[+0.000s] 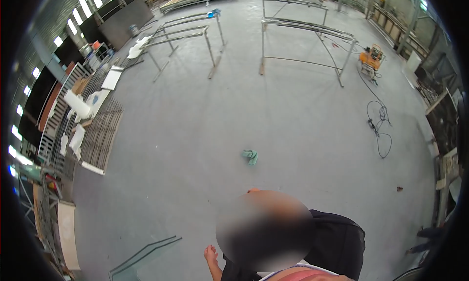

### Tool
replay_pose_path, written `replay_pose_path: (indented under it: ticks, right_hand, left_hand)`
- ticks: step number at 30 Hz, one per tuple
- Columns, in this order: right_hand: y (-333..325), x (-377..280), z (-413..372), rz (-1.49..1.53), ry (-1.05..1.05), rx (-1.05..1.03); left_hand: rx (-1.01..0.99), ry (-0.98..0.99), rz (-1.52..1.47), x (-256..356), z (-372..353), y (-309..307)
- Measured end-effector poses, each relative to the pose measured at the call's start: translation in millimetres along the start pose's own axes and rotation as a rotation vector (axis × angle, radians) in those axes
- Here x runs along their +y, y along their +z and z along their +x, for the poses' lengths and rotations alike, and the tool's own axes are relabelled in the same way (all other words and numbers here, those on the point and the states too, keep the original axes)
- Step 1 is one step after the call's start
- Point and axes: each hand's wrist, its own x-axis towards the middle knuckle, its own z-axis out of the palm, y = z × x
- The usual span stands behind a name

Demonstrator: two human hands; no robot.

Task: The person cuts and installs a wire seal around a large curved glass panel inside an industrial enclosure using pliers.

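Observation:
My left hand (211, 254) hangs low beside my dark clothing, its fingers loosely apart with nothing visible in them. To its left are the dark edges of what look like clear glass sheets (146, 251), apart from the hand. My right arm reaches across in front of me, and a blurred patch covers much of it. Only the fingertips of my right hand (253, 190) show past the blur; whether they hold anything is hidden. Ahead of those fingertips a crumpled green cloth or glove (250, 157) lies on the grey floor (195, 134), not touched.
Metal frame stands (303, 24) are farther ahead, one with a blue item (213, 13) on top. An orange machine (371, 58) trails a looped black cable (380, 119) at right. Slatted racks (100, 134) with white pieces line the left. Dark leg-like shapes (427, 239) show at lower right.

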Motion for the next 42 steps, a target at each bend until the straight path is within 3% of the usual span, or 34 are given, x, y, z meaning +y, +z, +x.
replay_pose_path:
  ticks: [2,5,12,14,17,19,20,21,22,25,28,32,34,36,38,41,42]
  right_hand:
    - [-17.3,29.2,15.1,0.428,0.178,0.031]
    - [-45.7,37.8,16.8,0.656,0.246,0.136]
    - [-103.4,-50.0,84.5,0.749,0.173,0.257]
    - [-121.8,-84.3,113.0,0.713,0.148,0.255]
    - [-152.7,-140.9,129.7,0.405,0.229,0.198]
    - [-182.9,-185.2,146.5,-0.016,0.238,0.075]
    - [-201.6,-206.7,159.4,-0.022,0.222,0.071]
    - [-223.0,-220.1,171.5,-0.016,0.214,0.070]
    - [-242.5,-225.9,186.9,0.067,0.145,0.189]
    - [-283.3,-266.3,187.0,0.407,0.031,0.527]
    - [-319.6,-281.5,207.8,0.428,0.057,0.535]
    - [-357.0,-231.9,276.1,0.437,0.269,0.508]
    - [-369.1,-187.7,317.5,0.511,0.420,0.501]
    - [-385.1,-188.6,318.7,0.600,0.583,0.462]
    - [-429.8,-219.6,317.8,0.651,0.619,0.485]
    - [-507.5,-240.5,368.3,0.591,0.583,0.433]
    - [-547.0,-275.9,369.9,0.591,0.564,0.468]
  left_hand:
    - [0.035,-0.071,0.124,18.8,19.7,14.6]
    - [-0.070,-0.059,0.190,24.4,55.1,23.9]
    - [-0.173,-0.139,0.299,105.7,144.8,82.5]
    - [-0.176,-0.148,0.288,148.0,178.5,92.3]
    - [-0.151,-0.175,0.248,223.0,232.1,104.7]
    - [-0.097,-0.187,0.214,287.1,281.7,122.7]
    - [-0.065,-0.171,0.203,324.1,307.3,137.9]
    - [-0.055,-0.123,0.207,363.0,334.2,153.7]
    - [-0.204,-0.055,0.310,404.1,366.0,164.4]
    - [-0.305,0.069,0.354,544.0,395.7,232.0]
    - [-0.361,0.203,0.436,651.8,436.6,298.5]
    - [-0.359,0.227,0.461,745.2,461.6,391.6]
    - [-0.397,0.176,0.540,761.0,479.0,435.4]
    - [-0.445,0.073,0.647,769.8,485.6,470.2]
    - [-0.485,0.009,0.685,791.9,495.8,512.7]
    - [-0.882,0.557,1.020,804.3,551.0,561.3]
    - [-1.017,0.736,1.108,805.4,554.4,575.8]
